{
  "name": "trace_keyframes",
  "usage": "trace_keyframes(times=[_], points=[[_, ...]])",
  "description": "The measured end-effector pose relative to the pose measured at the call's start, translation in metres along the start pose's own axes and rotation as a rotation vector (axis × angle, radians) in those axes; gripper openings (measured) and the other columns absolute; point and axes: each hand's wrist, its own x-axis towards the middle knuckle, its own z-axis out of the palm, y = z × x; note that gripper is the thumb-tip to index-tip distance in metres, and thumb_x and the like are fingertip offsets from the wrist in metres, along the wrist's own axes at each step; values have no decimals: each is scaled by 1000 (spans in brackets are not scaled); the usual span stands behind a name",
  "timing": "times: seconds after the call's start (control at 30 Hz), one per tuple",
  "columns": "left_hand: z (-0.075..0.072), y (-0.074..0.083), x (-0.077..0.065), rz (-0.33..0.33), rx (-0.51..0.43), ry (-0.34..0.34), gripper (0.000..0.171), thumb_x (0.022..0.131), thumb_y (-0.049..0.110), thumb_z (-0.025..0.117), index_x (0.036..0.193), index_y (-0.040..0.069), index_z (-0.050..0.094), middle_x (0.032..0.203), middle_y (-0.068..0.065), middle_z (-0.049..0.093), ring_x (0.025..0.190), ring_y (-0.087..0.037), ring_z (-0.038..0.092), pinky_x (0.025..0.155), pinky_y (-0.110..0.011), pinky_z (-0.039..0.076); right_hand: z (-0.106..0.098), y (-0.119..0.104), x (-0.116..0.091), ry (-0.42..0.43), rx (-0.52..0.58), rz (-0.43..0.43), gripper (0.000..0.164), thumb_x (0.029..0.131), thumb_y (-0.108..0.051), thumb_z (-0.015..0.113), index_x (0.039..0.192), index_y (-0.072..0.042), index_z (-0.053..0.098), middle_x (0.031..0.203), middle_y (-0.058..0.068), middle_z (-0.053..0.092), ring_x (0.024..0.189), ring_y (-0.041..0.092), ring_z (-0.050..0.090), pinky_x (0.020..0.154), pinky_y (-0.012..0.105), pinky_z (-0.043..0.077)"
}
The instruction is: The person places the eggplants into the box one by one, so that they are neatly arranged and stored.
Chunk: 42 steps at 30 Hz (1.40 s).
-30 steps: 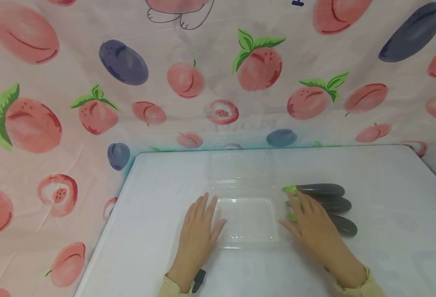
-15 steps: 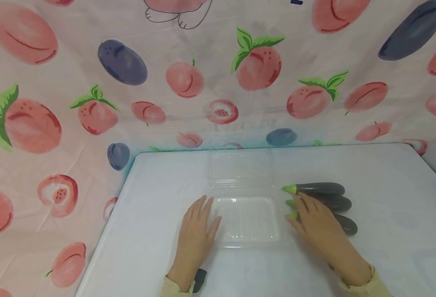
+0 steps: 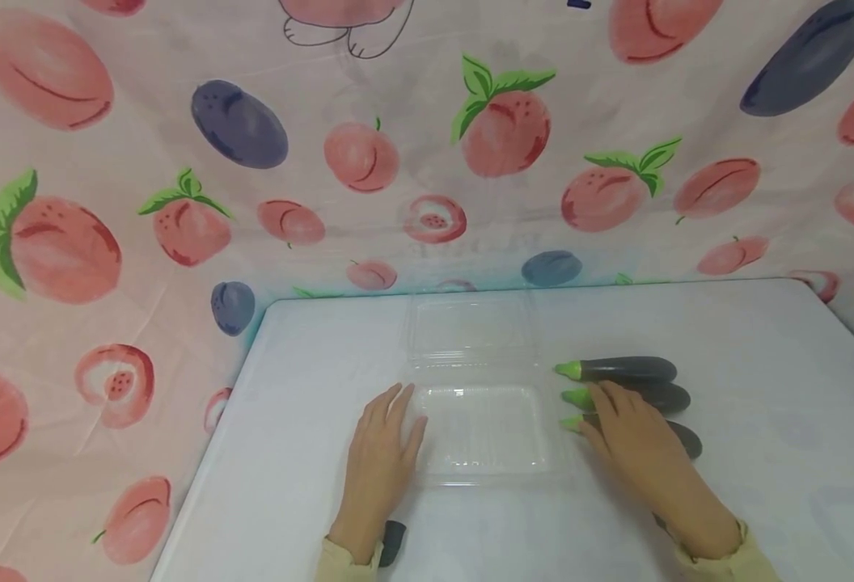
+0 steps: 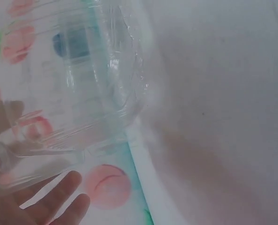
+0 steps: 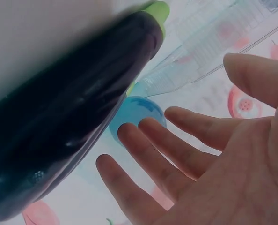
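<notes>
A clear plastic clamshell container lies opened out in the head view, its base (image 3: 481, 428) nearer and its lid (image 3: 473, 330) toward the back. At the base's left edge is my left hand (image 3: 378, 465), fingers straight, with nothing in it. The left wrist view shows its fingers (image 4: 59, 199) beside the transparent wall. To the right lie three dark eggplants with green stem ends: the far eggplant (image 3: 627, 369), the middle eggplant (image 3: 667, 397) and the near eggplant (image 3: 687, 441). Over the nearer two spreads my right hand (image 3: 638, 440), partly hiding them. In the right wrist view its fingers stand apart from an eggplant (image 5: 78, 98).
Everything rests on a white table (image 3: 289, 388). Behind it and along its left side hangs a cloth (image 3: 369, 73) printed with peaches and dark fruit. A dark strap (image 3: 392, 543) shows at the left wrist.
My right hand has moved slightly right and toward me, away from the container and over the nearer eggplants. My left hand has drifted slightly left. The container and eggplants stay put.
</notes>
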Motion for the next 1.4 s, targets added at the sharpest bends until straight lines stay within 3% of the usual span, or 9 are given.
trace_keyframes(times=[0.5, 0.7, 0.87, 1.17, 1.4], points=[[-1, -4, 5, -83, -129, -16, 50, 96, 27, 66, 139, 5, 53, 136, -14, 57, 127, -30, 55, 105, -44, 49, 2, 7, -2, 26, -42, -13, 52, 87, -23, 73, 122, 12, 55, 110, 26, 56, 100, 42, 57, 82, 56, 54], [3, -9, 5, -161, -220, -47, 49, 97, 24, 65, 141, 9, 52, 138, -9, 56, 127, -26, 56, 107, -43, 48, 2, 9, -3, -3, -72, -15, 48, 85, -21, 74, 116, 12, 56, 104, 24, 56, 97, 40, 57, 78, 53, 55], [7, -10, 6, -195, -265, -62, 49, 96, 20, 65, 142, 10, 51, 136, -7, 57, 118, -25, 61, 100, -44, 52, 1, 9, -5, -31, -86, -14, 44, 82, -19, 79, 110, 9, 59, 100, 21, 57, 96, 38, 58, 75, 50, 56], [9, -10, 6, -274, -336, -105, 49, 97, 20, 63, 143, 9, 51, 134, -9, 58, 114, -26, 63, 96, -45, 54, 1, 13, -6, -65, -116, -41, 39, 76, -3, 82, 107, 6, 61, 100, 20, 57, 97, 38, 59, 71, 46, 57], [11, -10, 6, -315, -406, -115, 47, 98, 17, 59, 143, 11, 50, 132, -7, 61, 115, -25, 63, 97, -45, 54, 4, 16, -6, -48, -137, -68, 34, 76, 9, 76, 107, 6, 60, 98, 21, 56, 94, 38, 59, 65, 44, 57]])
